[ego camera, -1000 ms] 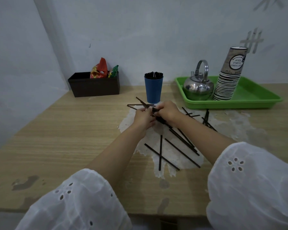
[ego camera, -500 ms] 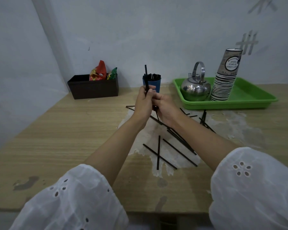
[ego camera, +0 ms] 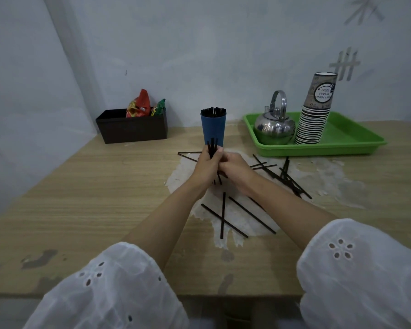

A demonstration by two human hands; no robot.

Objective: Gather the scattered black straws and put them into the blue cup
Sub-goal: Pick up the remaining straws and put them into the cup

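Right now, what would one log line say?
left hand grips thin black straw bundle upright; right hand holds bundle; tall blue cup behind, holding straws; loose straws on wooden table

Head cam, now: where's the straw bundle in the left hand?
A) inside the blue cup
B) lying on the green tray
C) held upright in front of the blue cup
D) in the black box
C: the left hand grips the straw bundle upright in front of the blue cup, tips below its rim.

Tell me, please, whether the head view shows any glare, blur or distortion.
Head view: dim, even light; small highlights on the kettle; wide-angle bending at the table edges; white sleeves near the lens look soft; held straws are sharp.
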